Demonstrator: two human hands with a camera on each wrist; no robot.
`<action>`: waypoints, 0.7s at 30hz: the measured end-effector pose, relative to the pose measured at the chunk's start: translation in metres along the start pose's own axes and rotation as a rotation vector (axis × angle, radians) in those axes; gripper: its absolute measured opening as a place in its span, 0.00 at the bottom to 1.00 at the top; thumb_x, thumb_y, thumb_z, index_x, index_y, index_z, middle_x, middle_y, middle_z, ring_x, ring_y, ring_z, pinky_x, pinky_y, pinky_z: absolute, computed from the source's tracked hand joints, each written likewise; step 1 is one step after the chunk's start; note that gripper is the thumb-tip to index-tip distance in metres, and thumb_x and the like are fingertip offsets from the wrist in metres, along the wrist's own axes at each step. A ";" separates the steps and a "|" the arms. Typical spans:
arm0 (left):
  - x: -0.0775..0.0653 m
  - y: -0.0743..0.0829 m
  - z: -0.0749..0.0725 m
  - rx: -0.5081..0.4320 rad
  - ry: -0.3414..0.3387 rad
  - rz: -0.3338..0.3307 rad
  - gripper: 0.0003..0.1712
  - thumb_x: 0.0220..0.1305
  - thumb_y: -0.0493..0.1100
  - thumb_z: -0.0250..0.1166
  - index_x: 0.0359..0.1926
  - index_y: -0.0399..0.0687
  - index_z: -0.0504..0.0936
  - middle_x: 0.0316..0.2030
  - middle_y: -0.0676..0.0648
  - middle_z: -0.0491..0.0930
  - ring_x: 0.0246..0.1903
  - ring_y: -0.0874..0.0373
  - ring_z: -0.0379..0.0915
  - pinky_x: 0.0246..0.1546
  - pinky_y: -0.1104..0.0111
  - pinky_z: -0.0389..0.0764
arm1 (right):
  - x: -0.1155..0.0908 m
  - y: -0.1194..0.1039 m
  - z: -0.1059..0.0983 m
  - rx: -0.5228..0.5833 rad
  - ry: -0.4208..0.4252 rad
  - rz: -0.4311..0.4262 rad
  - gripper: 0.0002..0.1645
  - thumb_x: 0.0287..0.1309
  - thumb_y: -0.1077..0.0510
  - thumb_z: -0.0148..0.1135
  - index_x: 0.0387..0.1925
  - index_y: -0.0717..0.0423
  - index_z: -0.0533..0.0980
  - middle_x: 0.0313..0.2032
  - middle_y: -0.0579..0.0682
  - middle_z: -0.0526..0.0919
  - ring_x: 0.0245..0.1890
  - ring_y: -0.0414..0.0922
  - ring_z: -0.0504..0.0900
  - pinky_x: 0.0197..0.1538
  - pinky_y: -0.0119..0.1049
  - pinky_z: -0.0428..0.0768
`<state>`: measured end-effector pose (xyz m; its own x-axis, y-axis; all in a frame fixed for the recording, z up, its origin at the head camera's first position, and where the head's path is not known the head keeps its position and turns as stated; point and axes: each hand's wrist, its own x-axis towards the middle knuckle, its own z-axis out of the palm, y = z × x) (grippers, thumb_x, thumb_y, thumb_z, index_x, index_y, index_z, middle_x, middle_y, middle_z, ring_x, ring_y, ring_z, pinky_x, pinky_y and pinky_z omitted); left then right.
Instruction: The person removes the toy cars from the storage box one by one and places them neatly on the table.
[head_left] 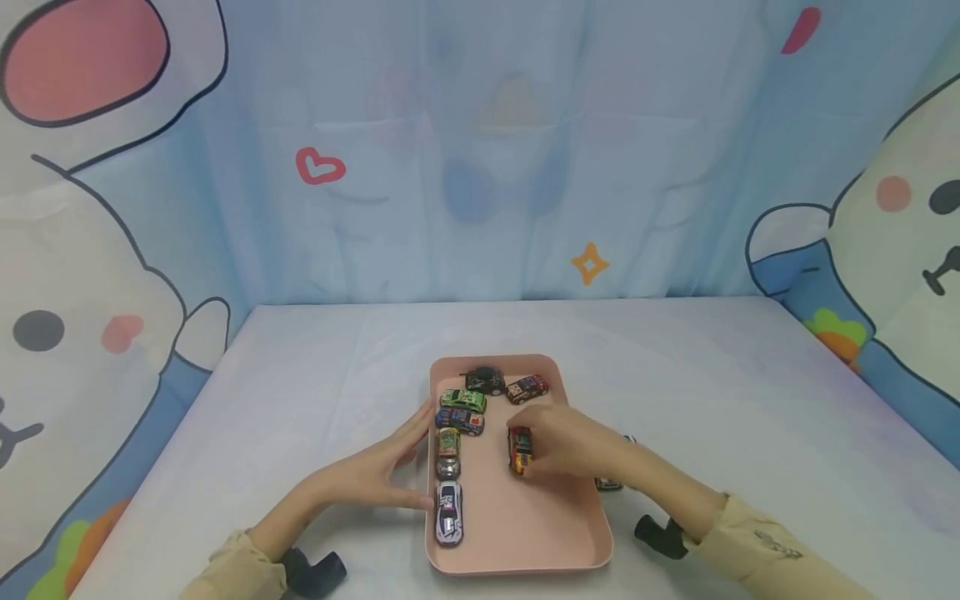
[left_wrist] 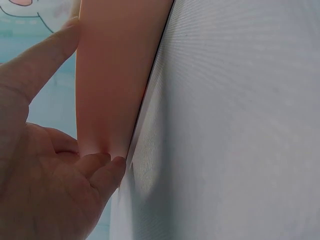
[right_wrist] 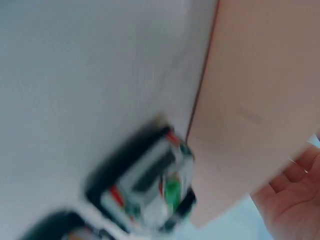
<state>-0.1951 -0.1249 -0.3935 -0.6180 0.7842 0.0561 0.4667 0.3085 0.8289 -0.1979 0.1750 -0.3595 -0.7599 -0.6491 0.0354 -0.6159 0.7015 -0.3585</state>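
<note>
Blue cartoon curtain (head_left: 487,208) hung behind a white-covered table (head_left: 337,358). Pink tray (head_left: 532,533) sat on the table. Hands were apart. Left hand (head_left: 363,479), fingers extended, rested against the tray's left side. Right hand (head_left: 562,435) pinched a red-and-yellow toy car (head_left: 520,451) between thumb and fingers, inside the tray's outline; couldn't tell whether it touched the tray floor. White toy car (head_left: 449,514), blue toy car (head_left: 467,421), green toy car (head_left: 462,400) lined the left side; black toy car (head_left: 486,381) near the far end. More cars (head_left: 609,484) outside, right, partly hidden by the forearm.
</note>
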 end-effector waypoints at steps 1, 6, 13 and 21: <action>0.000 0.000 0.000 0.001 0.000 0.000 0.65 0.50 0.50 0.73 0.73 0.46 0.33 0.71 0.46 0.25 0.69 0.54 0.31 0.63 0.61 0.55 | -0.002 0.000 -0.003 0.015 -0.005 0.007 0.33 0.39 0.56 0.77 0.49 0.64 0.76 0.47 0.53 0.80 0.49 0.49 0.77 0.52 0.42 0.77; 0.000 0.001 -0.001 0.000 -0.005 0.007 0.65 0.50 0.50 0.73 0.73 0.45 0.32 0.71 0.46 0.25 0.69 0.54 0.30 0.63 0.62 0.55 | -0.019 0.007 -0.024 0.055 0.009 0.011 0.35 0.43 0.57 0.75 0.55 0.62 0.73 0.53 0.53 0.77 0.53 0.52 0.74 0.52 0.46 0.76; 0.000 0.000 0.000 0.006 -0.003 0.012 0.65 0.50 0.50 0.73 0.73 0.45 0.32 0.71 0.47 0.24 0.69 0.55 0.27 0.64 0.61 0.54 | -0.046 0.029 -0.046 0.017 0.050 0.030 0.38 0.44 0.57 0.75 0.58 0.62 0.72 0.55 0.53 0.76 0.56 0.53 0.72 0.54 0.48 0.75; 0.000 -0.001 -0.001 0.018 -0.002 0.002 0.65 0.50 0.50 0.73 0.73 0.45 0.33 0.71 0.46 0.24 0.69 0.55 0.27 0.64 0.62 0.54 | -0.079 0.056 -0.061 0.002 0.044 0.133 0.38 0.42 0.58 0.75 0.57 0.62 0.72 0.52 0.55 0.77 0.53 0.56 0.73 0.50 0.53 0.76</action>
<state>-0.1959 -0.1258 -0.3936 -0.6156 0.7860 0.0567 0.4793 0.3164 0.8186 -0.1851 0.2830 -0.3254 -0.8432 -0.5369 0.0282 -0.5088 0.7799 -0.3647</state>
